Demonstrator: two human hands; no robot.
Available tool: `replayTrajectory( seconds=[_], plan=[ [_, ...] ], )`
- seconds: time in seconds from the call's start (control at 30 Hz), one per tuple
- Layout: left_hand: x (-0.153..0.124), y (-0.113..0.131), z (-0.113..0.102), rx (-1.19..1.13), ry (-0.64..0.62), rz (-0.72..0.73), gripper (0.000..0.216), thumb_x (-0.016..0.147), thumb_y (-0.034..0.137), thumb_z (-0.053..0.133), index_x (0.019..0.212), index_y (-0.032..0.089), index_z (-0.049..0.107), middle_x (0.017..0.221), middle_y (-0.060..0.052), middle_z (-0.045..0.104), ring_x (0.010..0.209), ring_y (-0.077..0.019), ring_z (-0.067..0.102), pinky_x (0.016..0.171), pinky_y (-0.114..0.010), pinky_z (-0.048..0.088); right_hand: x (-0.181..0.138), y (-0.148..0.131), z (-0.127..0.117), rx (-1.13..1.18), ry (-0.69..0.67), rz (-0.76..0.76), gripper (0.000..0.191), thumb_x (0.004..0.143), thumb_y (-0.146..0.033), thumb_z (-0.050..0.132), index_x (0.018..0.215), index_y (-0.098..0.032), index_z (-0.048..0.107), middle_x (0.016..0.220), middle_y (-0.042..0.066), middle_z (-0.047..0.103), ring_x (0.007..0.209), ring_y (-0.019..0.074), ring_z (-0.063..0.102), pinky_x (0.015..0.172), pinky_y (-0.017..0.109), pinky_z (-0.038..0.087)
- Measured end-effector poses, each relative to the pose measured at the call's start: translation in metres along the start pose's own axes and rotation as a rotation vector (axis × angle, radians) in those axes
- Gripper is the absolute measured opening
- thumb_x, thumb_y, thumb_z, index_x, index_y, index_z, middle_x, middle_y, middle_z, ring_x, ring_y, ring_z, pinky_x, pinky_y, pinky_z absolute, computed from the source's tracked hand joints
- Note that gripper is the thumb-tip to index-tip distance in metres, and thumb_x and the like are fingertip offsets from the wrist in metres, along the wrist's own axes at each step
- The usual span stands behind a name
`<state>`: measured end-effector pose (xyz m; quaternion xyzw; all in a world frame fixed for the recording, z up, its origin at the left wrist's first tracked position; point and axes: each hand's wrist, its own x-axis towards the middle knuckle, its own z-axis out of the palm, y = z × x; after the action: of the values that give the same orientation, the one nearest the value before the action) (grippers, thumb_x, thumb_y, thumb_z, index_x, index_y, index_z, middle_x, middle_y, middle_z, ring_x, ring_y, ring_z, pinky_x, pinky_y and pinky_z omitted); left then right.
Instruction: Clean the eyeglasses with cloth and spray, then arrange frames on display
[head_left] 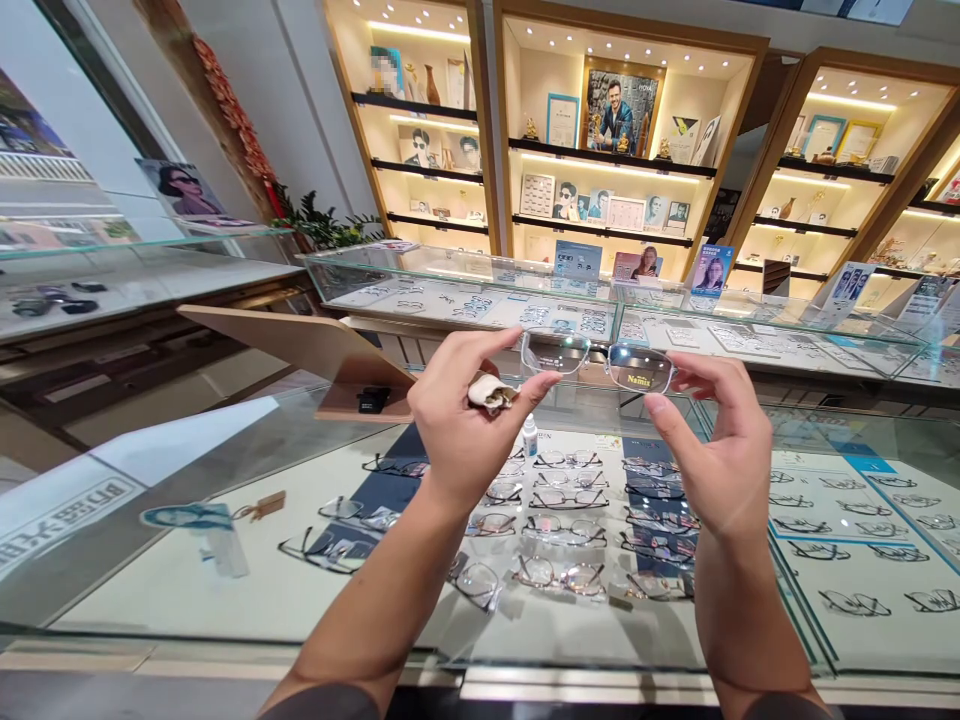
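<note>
Eyeglasses (628, 367), clear-lensed, silver-rimmed, pinched by left hand (459, 425) and right hand (729, 450)!
Careful: straying thumbs (541, 385) could smudge them, uneven pressure bend them!

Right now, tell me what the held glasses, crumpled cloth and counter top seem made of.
Held glasses: thin silvery rims suggest metal; clear, reflective lenses could be plastic or glass.
Crumpled cloth: matte cream fabric, judging by soft folds; fibre unclear.
Counter top: smooth, glossy glass, given its greenish edges and the displayed frames showing through.
</note>
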<state>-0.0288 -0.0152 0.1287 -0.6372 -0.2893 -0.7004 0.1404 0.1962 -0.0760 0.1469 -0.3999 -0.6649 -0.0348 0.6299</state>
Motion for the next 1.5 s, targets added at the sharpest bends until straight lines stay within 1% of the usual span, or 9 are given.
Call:
replayTrajectory(
  seconds=[0.17,0.3,0.47,0.6,0.77,1.07,1.17,1.37,1.5],
  plan=[
    [0.001,0.000,0.000,-0.042,-0.057,-0.036,0.035,0.094,0.049,0.088,0.119,0.024,0.081,0.100,-0.004,0.079,0.073,-0.0148,0.064,0.070,-0.031,0.056,-0.001,-0.001,-0.001,0.006,0.019,-0.021,0.026,0.097,-0.034,0.080,0.122,-0.029,0.076,0.108,0.004,0.070,0.098,0.0236,0.065,0.091,0.044,0.059],
    [0.000,-0.001,0.000,-0.039,-0.086,-0.081,0.037,0.095,0.054,0.085,0.118,0.024,0.081,0.104,-0.005,0.079,0.071,-0.0147,0.063,0.070,-0.031,0.056,-0.001,-0.002,-0.001,-0.016,0.026,-0.024,0.026,0.097,-0.036,0.079,0.122,-0.029,0.076,0.109,0.005,0.070,0.100,0.0247,0.066,0.092,0.045,0.060],
    [0.000,-0.001,0.001,-0.062,-0.089,-0.093,0.037,0.094,0.052,0.086,0.119,0.025,0.080,0.101,-0.004,0.077,0.072,-0.0152,0.064,0.070,-0.032,0.056,-0.001,-0.002,-0.001,-0.019,0.032,-0.038,0.026,0.098,-0.036,0.079,0.123,-0.029,0.076,0.110,0.005,0.071,0.100,0.0246,0.066,0.092,0.045,0.060],
    [-0.001,0.001,0.000,-0.029,-0.039,-0.066,0.038,0.093,0.053,0.088,0.118,0.026,0.079,0.100,-0.005,0.075,0.073,-0.0164,0.064,0.068,-0.033,0.056,0.000,0.000,-0.001,-0.040,0.012,-0.020,0.028,0.100,-0.037,0.076,0.126,-0.029,0.076,0.114,0.006,0.072,0.102,0.0249,0.067,0.094,0.047,0.061],
    [-0.008,0.007,0.001,0.034,0.050,0.058,0.043,0.089,0.048,0.093,0.122,0.026,0.076,0.101,-0.006,0.076,0.077,-0.0197,0.066,0.070,-0.037,0.058,-0.001,0.006,-0.002,-0.067,-0.039,0.013,0.030,0.103,-0.036,0.071,0.132,-0.029,0.075,0.120,0.007,0.073,0.102,0.0250,0.069,0.096,0.049,0.062],
    [-0.009,0.013,0.005,0.051,0.106,0.105,0.045,0.087,0.049,0.095,0.123,0.029,0.077,0.102,-0.007,0.077,0.083,-0.0218,0.069,0.073,-0.039,0.061,-0.002,0.011,0.001,-0.082,-0.070,0.017,0.033,0.103,-0.034,0.068,0.135,-0.029,0.072,0.125,0.008,0.073,0.105,0.0259,0.070,0.096,0.050,0.061],
    [-0.008,0.014,0.005,0.050,0.089,0.061,0.043,0.089,0.052,0.092,0.121,0.028,0.077,0.102,-0.006,0.076,0.080,-0.0200,0.068,0.070,-0.037,0.060,-0.002,0.010,0.002,-0.086,-0.045,0.003,0.032,0.103,-0.036,0.069,0.134,-0.028,0.072,0.122,0.008,0.072,0.105,0.0261,0.069,0.095,0.049,0.061],
    [-0.008,0.011,0.006,-0.096,-0.009,-0.153,0.041,0.094,0.052,0.087,0.122,0.024,0.076,0.112,-0.005,0.075,0.072,-0.0123,0.064,0.070,-0.030,0.060,0.000,0.002,0.004,-0.105,0.053,-0.079,0.031,0.102,-0.038,0.073,0.130,-0.027,0.072,0.116,0.008,0.069,0.104,0.0266,0.065,0.091,0.047,0.061],
    [-0.008,0.008,0.008,-0.159,-0.054,-0.242,0.045,0.093,0.054,0.088,0.125,0.024,0.076,0.117,-0.006,0.076,0.070,-0.0112,0.065,0.070,-0.029,0.060,-0.001,-0.001,0.006,-0.133,0.102,-0.132,0.030,0.101,-0.038,0.073,0.129,-0.028,0.073,0.115,0.008,0.067,0.106,0.0283,0.065,0.094,0.051,0.061]
  ],
)
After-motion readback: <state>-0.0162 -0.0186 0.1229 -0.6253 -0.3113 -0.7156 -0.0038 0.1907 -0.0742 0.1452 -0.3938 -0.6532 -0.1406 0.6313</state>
